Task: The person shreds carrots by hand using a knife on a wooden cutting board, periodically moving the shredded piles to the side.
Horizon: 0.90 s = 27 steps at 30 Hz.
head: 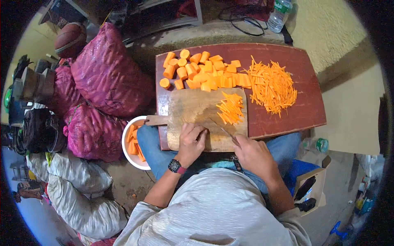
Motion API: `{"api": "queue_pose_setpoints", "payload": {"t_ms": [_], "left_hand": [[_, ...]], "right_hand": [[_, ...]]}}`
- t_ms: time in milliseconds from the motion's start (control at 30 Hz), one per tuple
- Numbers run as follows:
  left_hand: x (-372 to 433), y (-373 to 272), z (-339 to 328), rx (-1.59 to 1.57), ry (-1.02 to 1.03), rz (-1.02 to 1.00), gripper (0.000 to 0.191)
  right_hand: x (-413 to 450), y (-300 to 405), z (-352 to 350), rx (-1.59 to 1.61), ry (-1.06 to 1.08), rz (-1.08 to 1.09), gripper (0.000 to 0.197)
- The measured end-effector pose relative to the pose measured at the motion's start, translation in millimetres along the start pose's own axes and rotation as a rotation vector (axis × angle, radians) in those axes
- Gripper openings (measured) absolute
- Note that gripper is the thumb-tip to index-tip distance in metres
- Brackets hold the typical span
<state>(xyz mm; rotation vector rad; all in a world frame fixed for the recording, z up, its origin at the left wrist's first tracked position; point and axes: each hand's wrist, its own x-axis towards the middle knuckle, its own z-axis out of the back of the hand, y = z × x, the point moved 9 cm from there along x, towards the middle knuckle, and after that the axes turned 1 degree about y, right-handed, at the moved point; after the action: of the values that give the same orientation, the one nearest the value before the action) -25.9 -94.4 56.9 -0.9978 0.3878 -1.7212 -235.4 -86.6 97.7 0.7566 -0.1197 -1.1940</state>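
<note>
My right hand (251, 153) grips a kitchen knife (226, 132), its blade slanting up and left over the wooden cutting board (184, 104). On the lower part of the board rests my left hand (192, 138), fingers curled down; whether anything is under them is hidden. A small heap of carrot sticks (231, 108) lies on the board's right side, beyond the knife. Behind the board, peeled carrot chunks (200, 70) spread over the red table (301, 101). To their right is a larger pile of carrot matchsticks (272, 86).
A white basin (125, 144) with carrot pieces stands left of my knee. Pink mesh sacks (104, 73) crowd the left, with white sacks (80, 203) below. A basketball (70, 40) sits on top. Right are a plastic bottle (317, 144) and an open cardboard box (318, 196).
</note>
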Motion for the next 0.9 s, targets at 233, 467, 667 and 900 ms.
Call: {"api": "queue_pose_setpoints", "payload": {"t_ms": [233,467,667,900], "left_hand": [[39,28,14,-0.1,-0.085,0.178,0.008],[117,48,-8,0.194,0.045,-0.085,0.043],[165,55,-27,0.51,0.145,-0.164,0.063],[226,98,-70,0.514,0.151,-0.17,0.056]], "right_hand": [[4,-3,-8,0.004,0.006,0.023,0.022],[1,-5,-12,-0.1,0.092,-0.056,0.025],[5,-4,-16,-0.061,0.099,-0.039,0.025],[5,-8,-15,-0.025,0.093,-0.045,0.026]]}}
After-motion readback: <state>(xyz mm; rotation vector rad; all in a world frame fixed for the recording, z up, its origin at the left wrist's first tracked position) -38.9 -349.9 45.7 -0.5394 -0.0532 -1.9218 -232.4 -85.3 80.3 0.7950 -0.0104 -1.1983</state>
